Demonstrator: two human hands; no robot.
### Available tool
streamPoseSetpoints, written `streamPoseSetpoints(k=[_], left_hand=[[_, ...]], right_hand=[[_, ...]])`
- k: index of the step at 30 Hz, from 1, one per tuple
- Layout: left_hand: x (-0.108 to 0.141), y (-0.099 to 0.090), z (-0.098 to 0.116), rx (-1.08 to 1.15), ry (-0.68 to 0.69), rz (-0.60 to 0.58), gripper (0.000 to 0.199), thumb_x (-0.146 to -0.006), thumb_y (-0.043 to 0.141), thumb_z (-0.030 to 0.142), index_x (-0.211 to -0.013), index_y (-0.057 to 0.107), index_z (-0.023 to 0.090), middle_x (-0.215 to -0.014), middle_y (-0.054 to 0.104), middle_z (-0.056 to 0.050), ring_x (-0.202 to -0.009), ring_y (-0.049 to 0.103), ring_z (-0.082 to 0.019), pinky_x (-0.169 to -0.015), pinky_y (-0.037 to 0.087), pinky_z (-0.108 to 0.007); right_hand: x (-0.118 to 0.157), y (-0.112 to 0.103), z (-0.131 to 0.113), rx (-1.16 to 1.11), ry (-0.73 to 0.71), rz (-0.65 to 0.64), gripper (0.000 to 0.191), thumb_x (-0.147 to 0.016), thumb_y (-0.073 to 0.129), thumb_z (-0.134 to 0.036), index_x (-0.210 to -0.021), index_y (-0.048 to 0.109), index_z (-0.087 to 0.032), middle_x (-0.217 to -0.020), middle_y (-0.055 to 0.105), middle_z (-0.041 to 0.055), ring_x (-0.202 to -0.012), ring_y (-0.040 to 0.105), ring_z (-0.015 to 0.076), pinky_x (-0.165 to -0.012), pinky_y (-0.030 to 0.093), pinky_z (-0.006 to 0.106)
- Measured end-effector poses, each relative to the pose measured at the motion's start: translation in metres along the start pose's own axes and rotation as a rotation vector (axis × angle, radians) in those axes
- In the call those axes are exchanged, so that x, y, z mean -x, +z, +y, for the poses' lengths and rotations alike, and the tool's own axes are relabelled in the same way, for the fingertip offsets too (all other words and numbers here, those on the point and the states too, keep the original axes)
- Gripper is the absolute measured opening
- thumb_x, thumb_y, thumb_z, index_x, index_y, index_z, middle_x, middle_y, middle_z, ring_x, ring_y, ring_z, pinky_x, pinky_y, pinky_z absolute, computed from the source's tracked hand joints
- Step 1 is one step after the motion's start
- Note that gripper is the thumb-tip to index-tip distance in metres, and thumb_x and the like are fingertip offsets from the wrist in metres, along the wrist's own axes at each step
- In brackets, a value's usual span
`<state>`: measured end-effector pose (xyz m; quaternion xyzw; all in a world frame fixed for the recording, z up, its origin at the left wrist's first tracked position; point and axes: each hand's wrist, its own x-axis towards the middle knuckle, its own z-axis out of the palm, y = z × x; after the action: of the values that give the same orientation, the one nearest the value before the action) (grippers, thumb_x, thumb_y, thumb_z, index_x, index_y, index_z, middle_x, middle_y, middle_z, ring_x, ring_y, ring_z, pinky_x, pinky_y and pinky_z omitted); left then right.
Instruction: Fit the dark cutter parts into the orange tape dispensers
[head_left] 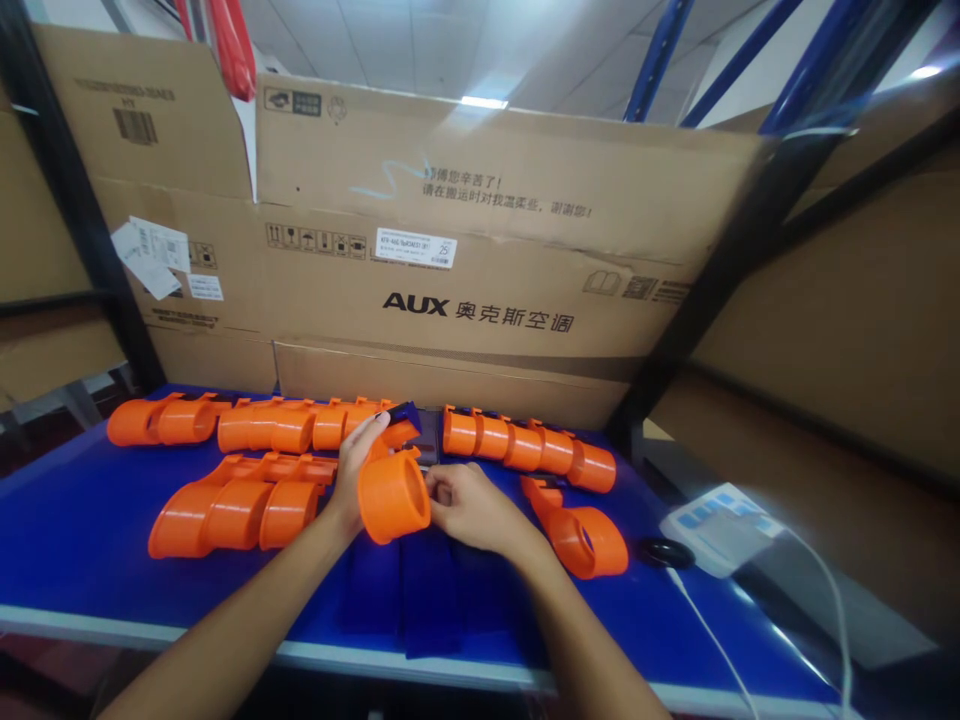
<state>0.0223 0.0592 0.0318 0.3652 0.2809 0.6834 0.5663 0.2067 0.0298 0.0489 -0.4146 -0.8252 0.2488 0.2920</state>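
My left hand (358,462) is closed around an orange plastic part with a ring-shaped cup (391,496), lifted over the middle of the table. A dark blue piece (405,413) shows at its upper end, by my fingertips. My right hand (480,508) is at the ring's right rim, with thumb and fingers pinched together; whatever may be between them is hidden. Similar orange parts stand in rows around my hands: a back left row (262,425), a front left row (236,510) and a back right row (510,443). One single orange part (589,540) lies to the right.
Dark blue flat pieces (431,600) lie on the blue tabletop (67,520) near its front edge. To the right are a black round object (666,552) with a white cable and a white-and-blue box (724,528). A cardboard wall (480,270) and dark posts (720,270) bound the back.
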Motion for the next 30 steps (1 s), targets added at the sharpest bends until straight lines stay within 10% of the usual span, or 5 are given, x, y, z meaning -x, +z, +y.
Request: streamPoseSetpoints(k=[9, 30], left_hand=[[0.007, 0.011, -0.002, -0.017, -0.100, -0.077, 0.045, -0.068, 0.085, 0.043, -0.099, 0.064, 0.019, -0.075, 0.063, 0.004, -0.046, 0.054, -0.008, -0.044, 0.041, -0.020], [0.009, 0.008, -0.014, -0.226, -0.084, -0.274, 0.047, -0.074, 0.084, 0.043, -0.108, 0.063, 0.019, -0.067, 0.057, 0.006, -0.041, 0.044, -0.004, -0.040, 0.032, -0.018]], right_hand=[[-0.008, -0.008, 0.008, -0.213, -0.022, 0.433, 0.031, -0.093, 0.061, -0.042, -0.113, 0.066, -0.019, -0.075, 0.066, 0.0022, -0.060, 0.056, 0.0153, -0.055, 0.042, 0.025], [-0.005, 0.006, 0.016, 0.198, -0.254, 0.487, 0.030, -0.092, 0.059, -0.026, -0.120, 0.067, -0.016, -0.082, 0.071, 0.0070, -0.066, 0.064, 0.0187, -0.063, 0.053, 0.030]])
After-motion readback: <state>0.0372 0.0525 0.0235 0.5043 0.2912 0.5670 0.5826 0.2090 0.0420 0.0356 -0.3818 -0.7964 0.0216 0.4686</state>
